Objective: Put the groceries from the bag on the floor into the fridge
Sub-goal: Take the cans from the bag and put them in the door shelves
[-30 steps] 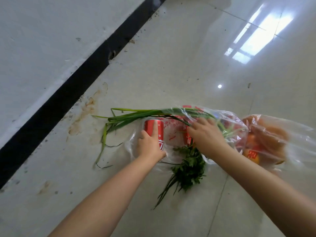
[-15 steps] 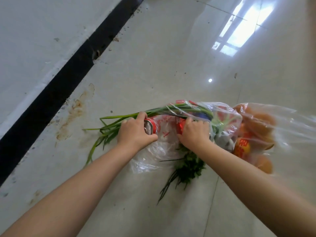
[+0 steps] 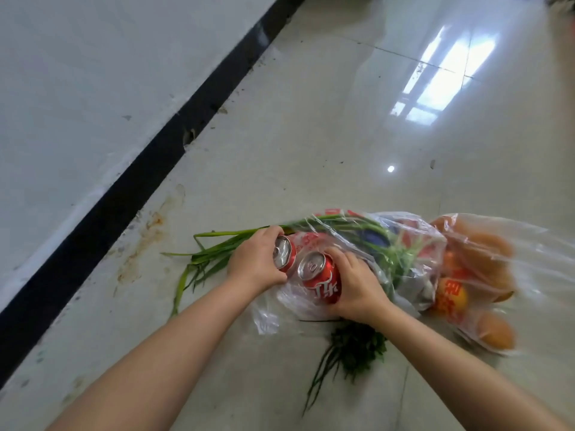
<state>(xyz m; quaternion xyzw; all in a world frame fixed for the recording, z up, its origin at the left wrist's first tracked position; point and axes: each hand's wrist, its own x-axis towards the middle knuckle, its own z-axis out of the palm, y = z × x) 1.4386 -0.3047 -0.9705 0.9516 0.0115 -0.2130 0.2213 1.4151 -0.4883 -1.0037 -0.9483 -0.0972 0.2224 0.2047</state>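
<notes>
Though half in clear bag [image 3: 357, 244], two red cans [image 3: 323, 279], L/R fingers [image 3: 348, 262] clenched round each.

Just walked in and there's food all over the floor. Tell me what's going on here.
A person is crouched over a clear plastic bag of groceries lying on the tiled floor. The left hand grips one red soda can and the right hand grips another can, both at the bag's mouth. Green onions and a bunch of leafy herbs poke out of the bag. No fridge is in view.
</notes>
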